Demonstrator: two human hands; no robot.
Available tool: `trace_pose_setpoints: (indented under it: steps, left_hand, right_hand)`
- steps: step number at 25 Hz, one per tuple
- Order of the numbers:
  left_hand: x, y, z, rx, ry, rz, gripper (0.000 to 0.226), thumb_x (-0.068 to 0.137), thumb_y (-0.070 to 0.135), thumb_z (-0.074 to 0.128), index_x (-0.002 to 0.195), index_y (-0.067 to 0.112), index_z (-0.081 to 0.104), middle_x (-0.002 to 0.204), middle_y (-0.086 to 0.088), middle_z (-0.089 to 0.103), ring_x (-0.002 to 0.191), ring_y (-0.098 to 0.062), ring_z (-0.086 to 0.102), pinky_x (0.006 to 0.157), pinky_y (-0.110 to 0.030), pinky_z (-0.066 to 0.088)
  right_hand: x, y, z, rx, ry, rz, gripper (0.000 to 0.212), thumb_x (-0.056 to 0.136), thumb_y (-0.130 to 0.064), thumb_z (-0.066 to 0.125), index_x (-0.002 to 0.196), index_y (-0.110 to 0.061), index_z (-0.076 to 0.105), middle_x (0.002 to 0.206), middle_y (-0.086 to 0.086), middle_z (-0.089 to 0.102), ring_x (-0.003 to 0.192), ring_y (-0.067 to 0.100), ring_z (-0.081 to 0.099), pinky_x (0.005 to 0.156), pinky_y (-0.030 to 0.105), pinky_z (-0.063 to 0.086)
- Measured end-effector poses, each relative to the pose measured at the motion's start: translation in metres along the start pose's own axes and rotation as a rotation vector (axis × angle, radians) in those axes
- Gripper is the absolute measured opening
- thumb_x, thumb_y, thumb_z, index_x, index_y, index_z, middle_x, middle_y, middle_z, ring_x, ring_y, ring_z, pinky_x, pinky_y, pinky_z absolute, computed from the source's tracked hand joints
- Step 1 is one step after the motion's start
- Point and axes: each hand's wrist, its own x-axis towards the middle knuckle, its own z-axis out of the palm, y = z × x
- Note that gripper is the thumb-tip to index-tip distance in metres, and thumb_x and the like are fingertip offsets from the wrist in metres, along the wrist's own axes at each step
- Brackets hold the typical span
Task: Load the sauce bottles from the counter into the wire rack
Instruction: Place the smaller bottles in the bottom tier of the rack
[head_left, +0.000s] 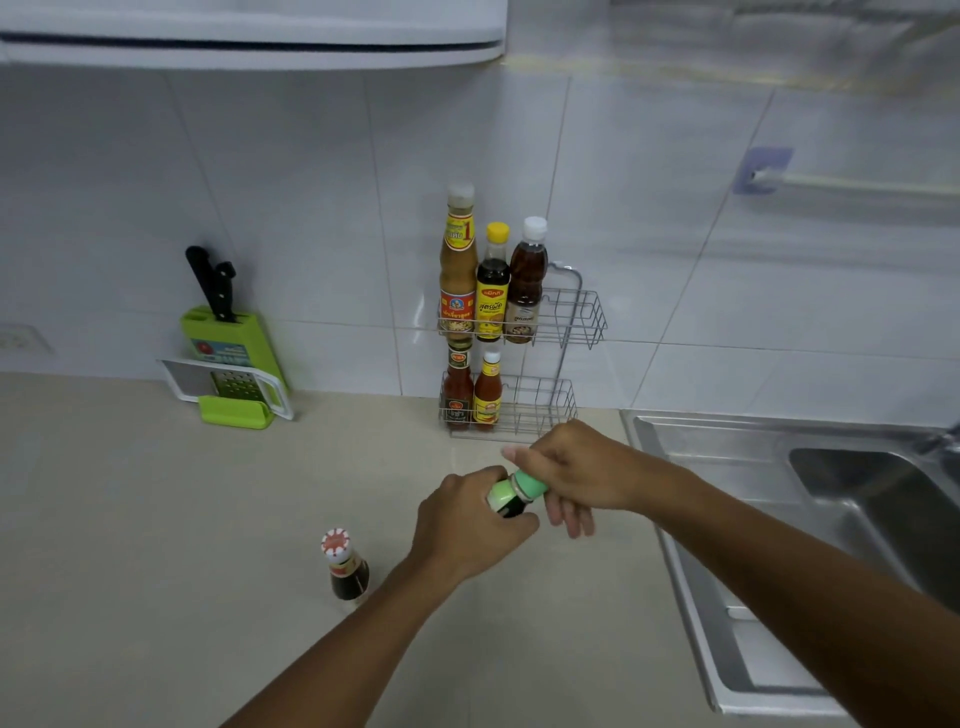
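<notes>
A two-tier wire rack (584, 317) hangs on the tiled wall above the counter. Its top tier holds three bottles: a tall tan one (458, 260), a dark one with a yellow cap (492, 283) and a brown one with a white cap (525, 280). Two red sauce bottles (471, 389) stand in the bottom tier. In front of the rack, both hands hold a dark bottle with a green cap (511, 496). My left hand (470, 525) wraps its body and my right hand (571, 470) grips the cap end. Another dark bottle with a red-white cap (345, 566) stands on the counter.
A green knife block with black-handled knives (228, 338) and a grater (234, 387) lean against the wall at left. A steel sink (779, 467) lies to the right. A towel bar (852, 182) is fixed to the wall at upper right.
</notes>
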Motion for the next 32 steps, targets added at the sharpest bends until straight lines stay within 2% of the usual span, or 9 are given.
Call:
trace_pose_setpoints:
  steps: [3,5,8,11,14,17,21,25,32]
  left_hand:
    - [0.0,0.004,0.004,0.011,0.055,-0.015,0.034,0.06,0.059,0.06,0.073,0.028,0.055,0.059,0.006,0.058,0.056,-0.012,0.057,0.049,-0.026,0.043]
    - [0.0,0.006,0.003,-0.071,-0.003,0.002,0.028,0.06,0.054,0.064,0.072,0.031,0.056,0.059,0.007,0.058,0.056,-0.012,0.056,0.05,-0.028,0.045]
    - [0.001,0.012,0.005,-0.205,-0.063,-0.015,0.023,0.059,0.049,0.067,0.075,0.033,0.059,0.06,0.009,0.062,0.057,-0.012,0.06,0.05,-0.031,0.049]
    - [0.008,0.015,-0.002,-0.397,-0.092,-0.188,0.02,0.059,0.042,0.067,0.072,0.028,0.062,0.056,0.005,0.064,0.044,-0.016,0.061,0.046,-0.03,0.05]
    - [0.014,0.004,-0.018,-0.624,-0.262,-0.285,0.007,0.064,0.026,0.065,0.062,0.022,0.059,0.055,-0.007,0.061,0.043,-0.025,0.056,0.048,-0.034,0.048]
    - [0.012,0.001,-0.029,-0.746,-0.557,-0.264,0.006,0.071,0.012,0.059,0.068,0.014,0.055,0.06,-0.015,0.056,0.041,-0.026,0.052,0.051,-0.032,0.046]
    - [0.007,-0.004,-0.036,-0.769,-0.79,-0.218,0.003,0.072,0.008,0.055,0.072,0.009,0.052,0.058,-0.014,0.052,0.039,-0.022,0.05,0.051,-0.03,0.043]
    - [0.0,0.006,-0.042,-1.005,-1.191,-0.212,0.009,0.075,0.003,0.047,0.08,0.008,0.052,0.055,-0.011,0.05,0.04,-0.018,0.049,0.046,-0.024,0.043]
    - [0.004,0.021,-0.022,-0.395,-0.488,-0.083,0.01,0.063,0.031,0.071,0.066,0.026,0.063,0.055,0.003,0.063,0.044,-0.016,0.059,0.048,-0.03,0.05]
  right_hand:
    - [-0.001,0.001,0.009,-0.113,0.142,0.109,0.081,0.101,-0.069,0.024,0.069,-0.014,0.074,0.047,0.006,0.066,0.044,0.016,0.065,0.073,0.03,0.057]
    - [0.003,-0.002,0.021,-0.037,0.276,0.124,0.075,0.105,-0.064,0.02,0.097,-0.019,0.08,0.07,-0.004,0.073,0.069,0.009,0.069,0.089,0.034,0.053]
    - [0.012,-0.019,0.04,0.662,0.424,0.176,0.049,0.111,-0.044,0.029,0.128,-0.02,0.068,0.112,0.002,0.074,0.111,0.02,0.068,0.104,0.038,0.049]
    - [0.009,-0.017,0.039,1.071,0.306,0.094,0.037,0.107,-0.028,0.047,0.142,-0.019,0.054,0.141,0.003,0.061,0.135,0.019,0.053,0.116,0.039,0.04]
    - [-0.004,-0.004,0.023,0.595,0.101,-0.096,0.052,0.103,-0.006,0.054,0.152,-0.021,0.047,0.15,-0.008,0.053,0.137,0.007,0.051,0.117,0.031,0.04]
    - [-0.005,0.002,0.004,0.166,0.196,-0.198,0.039,0.1,-0.001,0.061,0.137,-0.014,0.064,0.117,0.002,0.073,0.097,0.006,0.073,0.093,0.029,0.058]
    - [-0.009,0.002,0.0,-0.315,0.172,-0.363,0.021,0.101,-0.037,0.057,0.118,-0.024,0.06,0.078,-0.013,0.06,0.067,0.006,0.057,0.063,0.03,0.051]
    - [-0.009,0.003,0.007,-0.607,0.321,-0.621,0.064,0.099,-0.066,0.012,0.086,-0.017,0.051,0.066,-0.004,0.05,0.053,0.021,0.049,0.049,0.033,0.044]
    - [-0.006,0.029,0.019,-0.441,0.524,-0.575,0.07,0.105,-0.054,0.011,0.069,-0.01,0.051,0.051,0.002,0.047,0.039,0.022,0.042,0.04,0.031,0.037]
